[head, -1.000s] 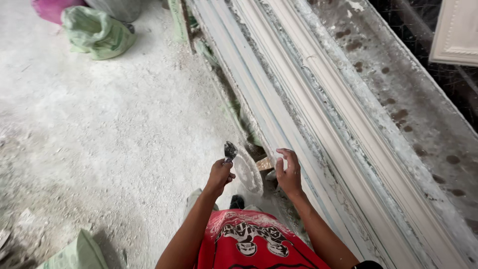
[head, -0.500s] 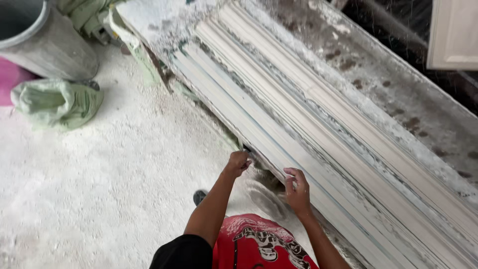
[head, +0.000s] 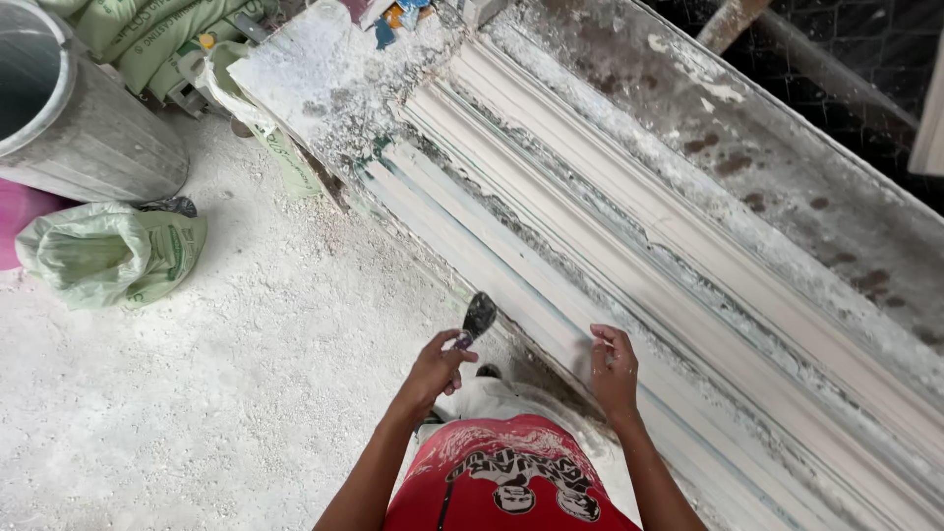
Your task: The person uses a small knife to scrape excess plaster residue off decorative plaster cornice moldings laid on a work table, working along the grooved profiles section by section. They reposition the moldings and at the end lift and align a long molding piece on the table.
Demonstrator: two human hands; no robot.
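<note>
Scraper (head: 477,320) | gripped in left hand (head: 433,369) | right hand (head: 614,369) open, flat on moulding (head: 688,256)

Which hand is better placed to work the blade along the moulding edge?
Left, probably. The left hand already has the dark flat-bladed putty knife in its grip, blade near the long white plaster moulding. The right hand rests on that moulding, holding nothing.

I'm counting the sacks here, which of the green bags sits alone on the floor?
The crumpled pale green bag at the left, lying on the dusty floor just below the grey metal drum. The other green bags are stacked together behind the drum.
</note>
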